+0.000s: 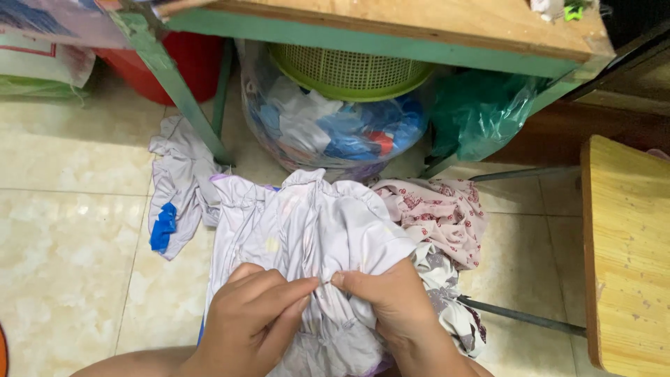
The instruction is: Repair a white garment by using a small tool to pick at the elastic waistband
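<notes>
A pale lilac cloth (307, 223) lies bunched in front of me over my lap and the floor. My left hand (255, 318) and my right hand (391, 304) both pinch its gathered fabric at the near edge, fingertips almost touching. Just right of it lies a white cloth with a red print (440, 209), partly tucked under the lilac one. Another pale cloth with a blue patch (171, 202) trails off to the left on the tiles.
A wooden table with green frame (391, 35) stands ahead. Under it sit a clear bag of fabric scraps (328, 132), a green basket (349, 70), a green plastic bag (481, 112) and a red tub (185, 63). A wooden stool (624, 251) is at right.
</notes>
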